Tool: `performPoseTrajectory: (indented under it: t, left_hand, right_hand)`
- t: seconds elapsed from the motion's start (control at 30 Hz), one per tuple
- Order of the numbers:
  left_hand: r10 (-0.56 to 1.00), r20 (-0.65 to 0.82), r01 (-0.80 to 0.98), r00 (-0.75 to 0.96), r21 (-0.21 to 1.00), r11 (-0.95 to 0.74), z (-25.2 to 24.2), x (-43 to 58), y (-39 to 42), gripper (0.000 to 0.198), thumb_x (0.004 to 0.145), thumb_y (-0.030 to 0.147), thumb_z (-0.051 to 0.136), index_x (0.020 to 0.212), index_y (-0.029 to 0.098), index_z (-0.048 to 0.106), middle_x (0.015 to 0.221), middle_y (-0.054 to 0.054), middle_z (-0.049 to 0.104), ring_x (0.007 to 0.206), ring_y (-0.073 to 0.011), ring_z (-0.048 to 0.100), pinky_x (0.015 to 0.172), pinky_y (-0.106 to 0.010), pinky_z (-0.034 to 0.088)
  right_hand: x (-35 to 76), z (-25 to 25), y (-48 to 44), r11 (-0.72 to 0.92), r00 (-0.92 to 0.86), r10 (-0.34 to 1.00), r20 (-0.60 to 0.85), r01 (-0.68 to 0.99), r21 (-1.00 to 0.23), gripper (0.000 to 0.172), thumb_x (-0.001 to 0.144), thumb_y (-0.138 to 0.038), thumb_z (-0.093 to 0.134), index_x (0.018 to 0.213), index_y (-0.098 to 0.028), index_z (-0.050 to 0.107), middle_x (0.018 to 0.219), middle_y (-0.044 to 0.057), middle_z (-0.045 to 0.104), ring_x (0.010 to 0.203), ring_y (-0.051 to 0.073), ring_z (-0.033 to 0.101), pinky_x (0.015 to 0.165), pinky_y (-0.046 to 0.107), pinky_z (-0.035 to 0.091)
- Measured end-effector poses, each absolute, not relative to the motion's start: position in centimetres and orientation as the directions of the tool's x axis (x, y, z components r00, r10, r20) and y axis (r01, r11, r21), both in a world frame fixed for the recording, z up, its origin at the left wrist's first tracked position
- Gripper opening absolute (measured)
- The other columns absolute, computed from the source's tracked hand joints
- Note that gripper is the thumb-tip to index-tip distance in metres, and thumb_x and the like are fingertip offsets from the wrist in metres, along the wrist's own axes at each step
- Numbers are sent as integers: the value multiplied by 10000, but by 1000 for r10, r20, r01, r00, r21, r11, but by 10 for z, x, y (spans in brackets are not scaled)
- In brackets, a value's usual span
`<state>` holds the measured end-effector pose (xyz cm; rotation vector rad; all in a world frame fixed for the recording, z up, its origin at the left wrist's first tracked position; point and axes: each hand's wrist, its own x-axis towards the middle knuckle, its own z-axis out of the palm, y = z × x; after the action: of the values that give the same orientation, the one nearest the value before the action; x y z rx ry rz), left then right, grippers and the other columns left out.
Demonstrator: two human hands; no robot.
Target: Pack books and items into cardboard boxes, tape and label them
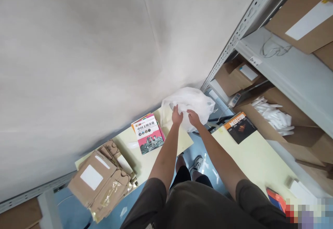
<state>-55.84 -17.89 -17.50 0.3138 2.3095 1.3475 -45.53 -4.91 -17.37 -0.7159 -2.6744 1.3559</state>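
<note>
A white translucent plastic bag point(199, 102) lies bunched at the far end of the pale yellow table, against the wall. My left hand point(177, 115) is at the bag's near left side, its fingers stretched out and apart. Close by on the right, my right hand point(194, 118) has its fingers drawn together on the bag's near side. What the bag holds, if anything, cannot be made out. Left of my left arm lies a small stack of books, topped by a book with a white and pink cover point(150, 135).
Flattened cardboard boxes point(99, 180) overhang the left table's front edge. On the right table point(270, 156) lies a dark book with an orange band point(240, 127). A metal shelf point(293, 59) with cardboard boxes rises at right; one open box point(309, 114) contains white plastic items. A grey wall stands ahead.
</note>
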Motion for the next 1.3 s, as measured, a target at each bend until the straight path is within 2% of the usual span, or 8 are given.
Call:
performPoseTrajectory:
  t: [0.1,0.23,0.53,0.63,0.83,1.03,1.2,1.3]
  left_hand:
    - [454,-231,57,-861,842,536,-161,-563,-182,305,900,202,730,1197,216,802,1481,-146,674,1454,-363,550,1263,-532,405]
    - [436,-146,138,-888,819,557,-130,-556,-204,164,817,74,734,863,228,767,1317,-144,755,1420,-348,558,1242,-489,427]
    - [396,-167,105,-903,807,581,-33,-547,-270,124,917,267,739,1038,254,722,975,-24,795,899,-222,729,827,-296,527]
    - [418,-43,183,-908,856,484,-13,-548,-278,281,934,308,746,1205,234,734,1097,-63,796,955,-230,731,846,-302,530]
    - [460,-125,212,-879,761,614,-12,-536,-272,136,885,314,816,906,193,758,968,-112,758,932,-284,729,856,-355,529]
    - [636,9,301,-772,885,354,-7,-527,-267,174,891,357,813,979,211,776,1038,-96,756,949,-246,715,844,-336,551]
    - [735,-12,193,-678,962,194,0,-536,-259,291,840,449,837,1011,219,791,1111,-102,772,1018,-255,712,842,-338,558]
    - [701,-53,119,-712,974,194,3,-543,-248,374,792,529,851,958,204,766,1023,-82,770,961,-244,705,814,-326,556]
  right_hand:
    - [-443,-156,-54,509,-895,436,-93,331,-795,454,934,-191,453,1253,-218,774,1382,104,730,1355,263,634,1256,477,454]
    - [-424,-128,-67,482,-863,502,-55,332,-811,423,890,-210,489,1232,-201,737,1289,139,720,1262,288,658,1147,481,539]
    - [-396,-55,-104,279,-761,644,-83,334,-901,714,870,-396,664,1554,-249,524,1621,161,521,1392,354,595,1094,534,573]
    - [-398,-35,-114,166,-753,649,-104,274,-947,773,865,-445,700,1590,-276,491,1634,150,519,1335,344,647,1072,530,589]
    - [-404,-22,-125,21,-759,611,-224,299,-954,826,784,-438,809,1558,-329,542,1652,130,516,1272,346,680,985,506,626]
    - [-398,-24,-115,21,-771,608,-190,255,-967,913,762,-406,834,1608,-352,495,1558,120,599,1260,308,677,969,470,618]
    - [-402,-15,-88,257,-798,600,-52,255,-932,372,786,-395,788,1131,-257,770,1183,103,752,1124,292,696,998,461,576]
    - [-404,-5,-77,377,-809,585,63,202,-904,168,818,-406,745,886,-255,722,1121,101,767,1092,289,691,1028,445,543]
